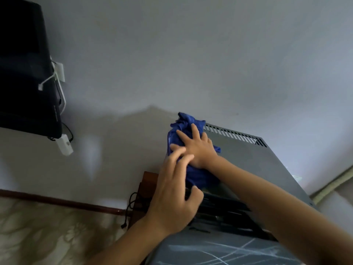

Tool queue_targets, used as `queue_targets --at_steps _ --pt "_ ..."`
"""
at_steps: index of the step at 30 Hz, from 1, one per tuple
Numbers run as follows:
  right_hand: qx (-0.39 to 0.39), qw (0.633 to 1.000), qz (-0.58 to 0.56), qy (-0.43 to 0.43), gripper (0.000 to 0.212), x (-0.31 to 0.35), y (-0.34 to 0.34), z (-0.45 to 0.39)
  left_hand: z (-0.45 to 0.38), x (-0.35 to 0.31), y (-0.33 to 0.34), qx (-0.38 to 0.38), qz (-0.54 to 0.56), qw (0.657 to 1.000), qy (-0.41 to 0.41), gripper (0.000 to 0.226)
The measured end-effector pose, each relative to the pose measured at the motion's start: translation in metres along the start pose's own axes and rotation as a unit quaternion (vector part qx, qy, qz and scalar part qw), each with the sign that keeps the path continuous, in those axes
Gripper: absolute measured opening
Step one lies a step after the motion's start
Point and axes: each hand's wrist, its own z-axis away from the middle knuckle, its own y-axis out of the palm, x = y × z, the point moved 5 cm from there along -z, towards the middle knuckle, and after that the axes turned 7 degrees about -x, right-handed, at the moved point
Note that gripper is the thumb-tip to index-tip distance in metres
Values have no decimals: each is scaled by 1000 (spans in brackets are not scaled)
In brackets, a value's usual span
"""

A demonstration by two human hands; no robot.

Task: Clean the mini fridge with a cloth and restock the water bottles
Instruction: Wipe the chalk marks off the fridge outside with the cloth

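The left hand (172, 196) is nearest, blurred, its fingers (179, 159) spread and touching the cloth's (193, 173) near side. The right hand (196, 148) presses flat on the cloth, fingers apart. The blue cloth lies bunched on the fridge (257, 165) top's left edge, long axis running toward the wall (172, 54); the hands hide its middle. A dark shelf (24, 69) hangs at left, cut off.

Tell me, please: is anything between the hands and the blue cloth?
Nothing visible. The right hand lies flat on the blue cloth on the fridge top; the left hand touches the cloth's near edge.
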Motion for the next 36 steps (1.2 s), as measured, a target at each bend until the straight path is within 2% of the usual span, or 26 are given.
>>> queue_targets --at_steps 3,7,10,13,18,21,25,27,30,34,36 --pt "10 998 -51 39 62 -7 3 -77 -1 14 9 79 -57 990 -98 82" --pt "13 995 -86 45 55 -15 4 -138 -4 23 14 158 -119 968 -156 86" --pt "11 992 -114 45 53 -19 5 -151 -7 28 15 185 -124 958 -182 87" --pt "2 991 -124 44 54 -18 8 -143 -8 34 15 174 -115 957 -201 90" --pt "-15 994 -107 30 49 -19 10 -102 -6 40 14 135 -77 960 -231 94" --pt "-11 996 -92 -5 59 -21 14 -59 -5 40 11 110 -72 960 -249 98" --pt "-15 993 -94 -70 78 -36 7 29 -2 32 11 122 -82 959 -242 101" --pt "-35 988 -89 -117 67 -40 -4 77 -1 33 13 136 -80 963 -220 106" --pt "-80 984 -117 -110 48 -59 -16 138 0 31 15 156 -93 964 -196 105" --pt "-52 978 -176 -102 53 -101 -25 183 1 21 12 188 -141 955 -183 98" --pt "-89 987 -98 -96 52 -121 -32 195 0 14 8 174 -214 953 -128 96"
